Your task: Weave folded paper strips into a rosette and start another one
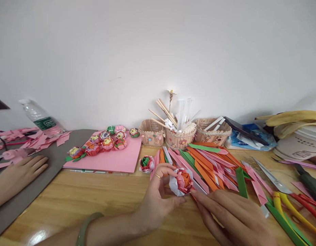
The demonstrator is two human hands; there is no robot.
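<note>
Folded-paper flower (184,182), orange, pink and white, at lower centre of frame; left hand (156,196) grips it between thumb and fingers. Right hand (231,215): fingertips at flower's right edge, pinch cannot be told. Folded paper strips (206,165) right of centre.

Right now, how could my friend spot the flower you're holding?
Over the wooden table, find the left hand wearing a ring. It holds a paper flower with pale outer petals. Its orange centre sets it apart from the green-centred flower nearby.
</note>
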